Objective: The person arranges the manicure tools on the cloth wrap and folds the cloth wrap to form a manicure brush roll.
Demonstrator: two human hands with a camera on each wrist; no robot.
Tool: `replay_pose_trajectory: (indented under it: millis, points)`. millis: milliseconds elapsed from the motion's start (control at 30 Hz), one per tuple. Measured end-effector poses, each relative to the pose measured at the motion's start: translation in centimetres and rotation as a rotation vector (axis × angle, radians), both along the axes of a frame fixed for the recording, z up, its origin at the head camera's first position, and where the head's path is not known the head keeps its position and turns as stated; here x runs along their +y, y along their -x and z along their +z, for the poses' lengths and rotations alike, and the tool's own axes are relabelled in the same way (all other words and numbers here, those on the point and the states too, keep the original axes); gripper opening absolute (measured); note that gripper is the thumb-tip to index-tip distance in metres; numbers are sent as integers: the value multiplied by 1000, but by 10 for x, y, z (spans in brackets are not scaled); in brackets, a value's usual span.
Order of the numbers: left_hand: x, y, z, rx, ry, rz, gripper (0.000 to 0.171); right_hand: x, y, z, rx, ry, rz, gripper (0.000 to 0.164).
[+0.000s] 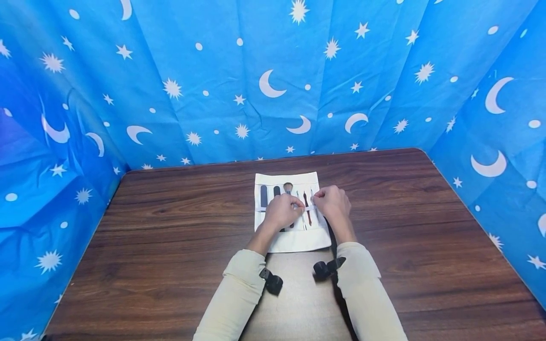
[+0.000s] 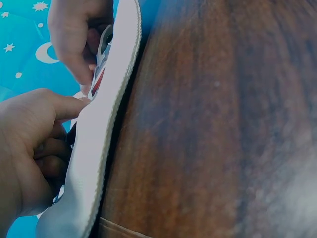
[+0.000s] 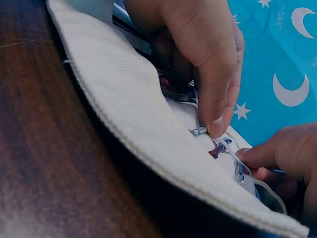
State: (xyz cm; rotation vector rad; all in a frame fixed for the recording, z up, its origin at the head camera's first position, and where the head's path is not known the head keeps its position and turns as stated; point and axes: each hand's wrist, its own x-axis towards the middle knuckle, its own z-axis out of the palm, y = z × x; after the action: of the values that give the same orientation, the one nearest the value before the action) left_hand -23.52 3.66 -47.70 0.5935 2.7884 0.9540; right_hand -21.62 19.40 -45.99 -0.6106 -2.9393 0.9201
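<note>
A white fabric tool roll (image 1: 300, 241) lies spread on the table, with several slim tools standing side by side under a white band (image 1: 310, 207). They include a makeup brush (image 1: 288, 187), a dark flat file-like tool (image 1: 263, 195) and a dark red thin tool (image 1: 305, 199). My left hand (image 1: 282, 211) bends over the middle of the roll and pinches the band between thumb and finger. At the roll's right side, my right hand (image 1: 334, 201) pinches the band beside the rightmost slim tool (image 1: 312, 193). The right wrist view shows both sets of fingertips close together.
The brown wooden table (image 1: 170, 227) stretches out on both sides of the roll. Blue cloth (image 1: 222, 61) with white moons and stars hangs behind and at the sides. Black wrist cameras (image 1: 274, 284) sit on the cream sleeves, and a dark strap (image 1: 339, 296) runs beside the right arm.
</note>
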Motion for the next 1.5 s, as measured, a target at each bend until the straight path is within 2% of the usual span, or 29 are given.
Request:
replay_pose_trajectory:
  millis: [533,767,867,1000,1167,1267,1367,1433,1500]
  points:
    - [0,-3,1,8,-5,2,13,-1,-10,-2,34,27,-7,12]
    - [0,-3,2,-1,-13,-7,14,3,-8,-1,22,33,25,14]
    - [-1,-1,1,-10,-19,-18,14,3,-9,0,45,12,48,13]
    - [-4,2,0,-42,-80,-33,14,0,-17,5,190,-129,126,10]
    - [-20,9,3,-85,-304,-18,15,-6,-42,19,508,-401,297,5]
    - [-35,16,12,-68,-405,46,17,-7,-59,27,703,-533,409,2]
    - [-52,29,21,5,-422,131,17,-6,-72,33,872,-628,512,12]
    - [-64,39,25,66,-370,193,16,-6,-79,35,947,-668,558,20]
    - [-76,49,25,118,-301,238,16,-4,-85,34,973,-666,585,21]
